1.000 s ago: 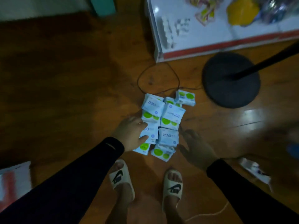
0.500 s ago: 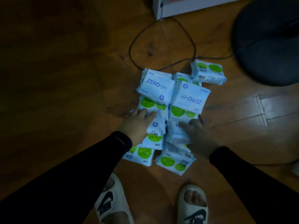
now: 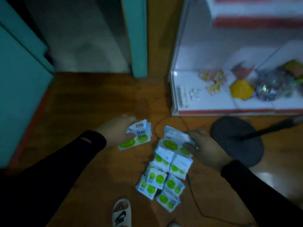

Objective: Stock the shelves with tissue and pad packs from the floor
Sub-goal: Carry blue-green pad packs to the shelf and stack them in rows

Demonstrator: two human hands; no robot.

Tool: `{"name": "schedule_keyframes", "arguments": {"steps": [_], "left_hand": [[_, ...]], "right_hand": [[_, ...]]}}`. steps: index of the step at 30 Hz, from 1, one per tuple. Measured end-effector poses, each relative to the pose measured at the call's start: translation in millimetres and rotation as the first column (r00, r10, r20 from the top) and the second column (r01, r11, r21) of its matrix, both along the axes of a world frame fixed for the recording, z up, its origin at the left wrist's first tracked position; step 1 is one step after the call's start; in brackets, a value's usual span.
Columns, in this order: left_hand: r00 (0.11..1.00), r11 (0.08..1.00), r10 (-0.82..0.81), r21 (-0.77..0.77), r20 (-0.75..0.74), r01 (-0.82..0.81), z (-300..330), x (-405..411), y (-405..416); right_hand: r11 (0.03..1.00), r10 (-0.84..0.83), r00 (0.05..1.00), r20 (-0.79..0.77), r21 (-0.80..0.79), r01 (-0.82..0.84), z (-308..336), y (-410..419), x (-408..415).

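A sandalled foot (image 3: 121, 212) is standing on the wooden floor (image 3: 91, 102) at the near edge. Just beyond it, a heap of white-and-green packs (image 3: 165, 181) is lying on the floor. The left hand (image 3: 117, 131) is gripping one pack (image 3: 136, 136), held apart from the heap, while the right hand (image 3: 205, 148) is clutching another pack (image 3: 173, 141) at the heap's far end. Behind the right hand a dark round stand base (image 3: 237, 140) is resting. Farthest off, a white shelf (image 3: 229, 104) is carrying blurred goods.
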State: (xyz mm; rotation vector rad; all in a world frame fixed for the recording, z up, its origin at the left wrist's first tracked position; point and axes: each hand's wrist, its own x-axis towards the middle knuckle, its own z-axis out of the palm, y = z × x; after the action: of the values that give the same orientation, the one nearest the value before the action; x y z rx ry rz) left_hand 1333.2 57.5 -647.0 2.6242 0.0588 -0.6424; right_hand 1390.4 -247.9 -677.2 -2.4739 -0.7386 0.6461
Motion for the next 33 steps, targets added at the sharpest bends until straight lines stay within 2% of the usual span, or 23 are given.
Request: {"name": "schedule_keyframes", "arguments": {"steps": [6, 8, 11, 15, 20, 25, 28, 30, 33], "left_hand": [[0.933, 0.968, 0.25, -0.05, 0.257, -0.246, 267, -72, 68], [0.895, 0.949, 0.3, -0.006, 0.329, -0.316, 340, -111, 83], [0.838, 0.897, 0.336, 0.127, 0.43, -0.424, 430, -182, 103], [0.733, 0.775, 0.418, 0.21, 0.536, -0.595, 528, -298, 121], [0.551, 0.532, 0.574, 0.235, 0.606, -0.813, 610, -456, 124], [0.312, 0.277, 0.654, 0.166, 0.689, -0.946, 647, -606, 114], [0.231, 0.157, 0.671, 0.17, 0.704, -0.973, 652, -685, 115], [0.181, 0.077, 0.677, 0.176, 0.714, -0.981, 654, -738, 123], [0.165, 0.01, 0.679, 0.216, 0.716, -0.976, 660, -784, 136]], "right_hand": [[0.96, 0.139, 0.959, 0.249, 0.203, -0.192, 246, 81, 4], [0.925, 0.188, 0.931, 0.312, 0.261, -0.274, 320, 113, -10], [0.835, 0.314, 0.856, 0.411, 0.309, -0.455, 406, 164, -39], [0.698, 0.421, 0.738, 0.527, 0.331, -0.635, 499, 239, -102], [0.447, 0.537, 0.566, 0.626, 0.358, -0.82, 590, 325, -208], [0.199, 0.594, 0.402, 0.697, 0.358, -0.912, 643, 392, -334], [0.062, 0.631, 0.29, 0.72, 0.326, -0.943, 658, 427, -410], [0.011, 0.647, 0.234, 0.726, 0.298, -0.955, 663, 454, -465], [-0.028, 0.66, 0.199, 0.724, 0.289, -0.957, 666, 484, -520]]}}
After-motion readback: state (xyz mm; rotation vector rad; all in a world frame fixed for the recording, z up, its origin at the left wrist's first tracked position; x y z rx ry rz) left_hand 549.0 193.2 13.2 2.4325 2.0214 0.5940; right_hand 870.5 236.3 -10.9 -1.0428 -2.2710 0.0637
